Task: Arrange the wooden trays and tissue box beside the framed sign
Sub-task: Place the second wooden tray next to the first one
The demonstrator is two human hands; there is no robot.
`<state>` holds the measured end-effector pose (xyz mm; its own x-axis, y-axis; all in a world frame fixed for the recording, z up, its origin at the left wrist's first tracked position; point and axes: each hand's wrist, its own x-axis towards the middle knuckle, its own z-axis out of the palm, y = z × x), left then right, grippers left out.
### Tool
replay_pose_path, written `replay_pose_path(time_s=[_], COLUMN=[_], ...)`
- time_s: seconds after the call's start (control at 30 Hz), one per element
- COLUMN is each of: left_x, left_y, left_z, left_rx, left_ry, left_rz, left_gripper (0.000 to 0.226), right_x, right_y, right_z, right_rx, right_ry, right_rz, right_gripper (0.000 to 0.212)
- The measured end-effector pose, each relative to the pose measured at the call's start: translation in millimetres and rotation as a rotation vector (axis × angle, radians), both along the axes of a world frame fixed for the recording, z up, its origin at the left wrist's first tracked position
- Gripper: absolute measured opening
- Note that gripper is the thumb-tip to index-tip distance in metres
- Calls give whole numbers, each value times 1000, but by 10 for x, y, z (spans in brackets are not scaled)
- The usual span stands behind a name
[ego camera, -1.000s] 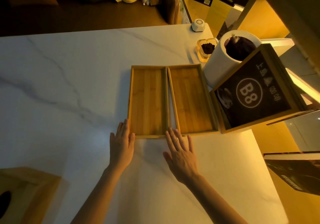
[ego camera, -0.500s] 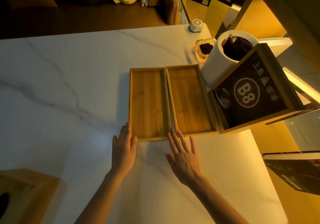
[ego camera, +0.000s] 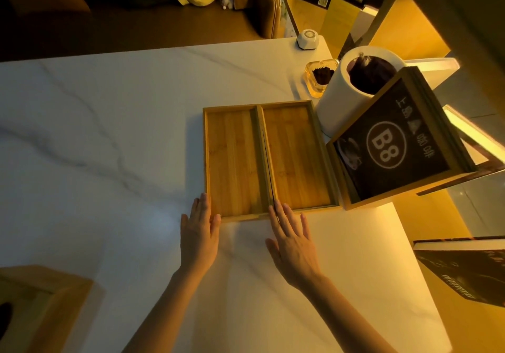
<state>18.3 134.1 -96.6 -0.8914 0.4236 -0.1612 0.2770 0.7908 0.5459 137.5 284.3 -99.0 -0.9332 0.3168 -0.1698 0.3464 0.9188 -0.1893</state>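
Both hands are laid flat, fingers stretched out and together, with nothing gripped in either. The left hand is placed palm down on the counter, its fingertips set against the near left corner of the left tray. The right hand is likewise spread flat, its fingertips reaching the near rim where the two trays meet.

The left tray and the right tray are laid side by side on the white, grey-veined counter, long sides together, with only a thin dark gap seen between them towards the near end. Both are shallow wooden rectangles with raised rims, and nothing is held in them. The near end of the left tray is set slightly closer to the person than that of the right tray.

Just beside the right tray, on its right, the framed sign is stood tilted, a dark panel in a wooden frame marked with "B8" in a circle. A white cylinder with a dark inside is seen behind the sign, touching or nearly touching the far right corner of the right tray. A small glass dish with dark contents is found beyond it.

The wooden tissue box is seen at the near left corner of the view, well apart from the trays and the sign.
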Motion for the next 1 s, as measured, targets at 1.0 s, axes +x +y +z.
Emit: replay_pose_path(time_s=[1.0], left_x=[82], left_y=[51], left_z=[97], left_rx=[-24], left_ry=[-30], left_rz=[2], left_gripper=[55], right_x=[51], right_y=[84], right_z=[-36], right_rx=[9], right_ry=[49], right_rz=[24], right_gripper=[58])
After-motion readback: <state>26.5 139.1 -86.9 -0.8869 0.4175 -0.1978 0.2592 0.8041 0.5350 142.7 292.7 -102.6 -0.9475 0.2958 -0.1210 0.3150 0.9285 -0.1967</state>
